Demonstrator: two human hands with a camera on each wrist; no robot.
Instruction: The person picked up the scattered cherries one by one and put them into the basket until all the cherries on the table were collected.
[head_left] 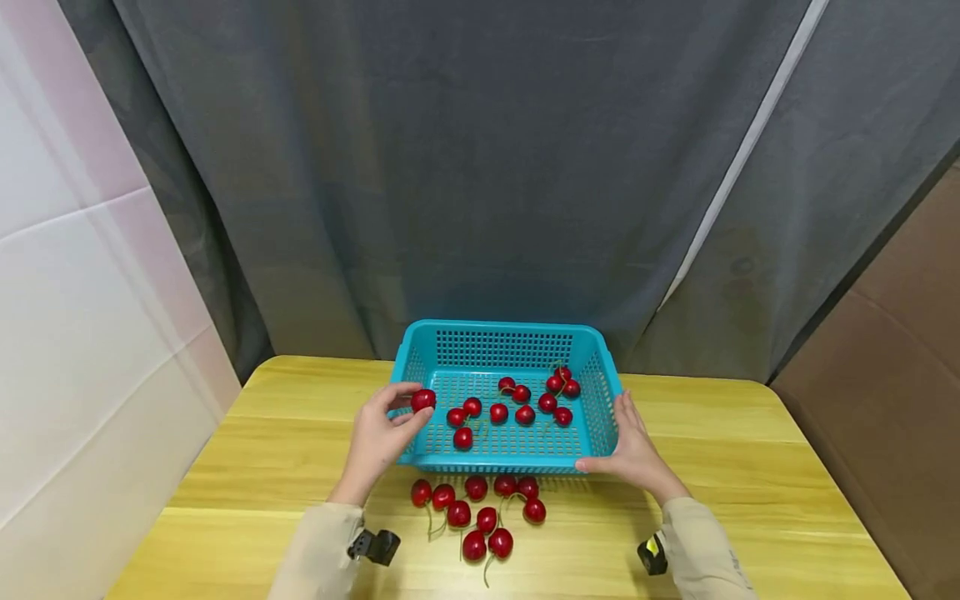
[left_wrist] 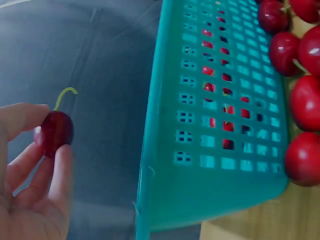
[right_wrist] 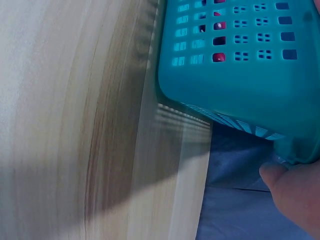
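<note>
From the head view, the left hand (head_left: 378,437) pinches a cherry (head_left: 423,400) over the teal basket's (head_left: 600,392) left rim; the right hand (head_left: 633,446) lies flat against its right wall. The left wrist view shows fingertips (left_wrist: 62,155) clamped on the cherry (left_wrist: 56,132). The right wrist view shows a thumb (right_wrist: 285,187) under the basket's (right_wrist: 240,95) rim.

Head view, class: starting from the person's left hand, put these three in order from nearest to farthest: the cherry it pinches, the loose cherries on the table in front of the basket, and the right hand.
1. The pinched cherry, in the left hand grip, at the basket left rim.
2. The loose cherries, on the table before the basket.
3. The right hand, at the basket's right side.
</note>
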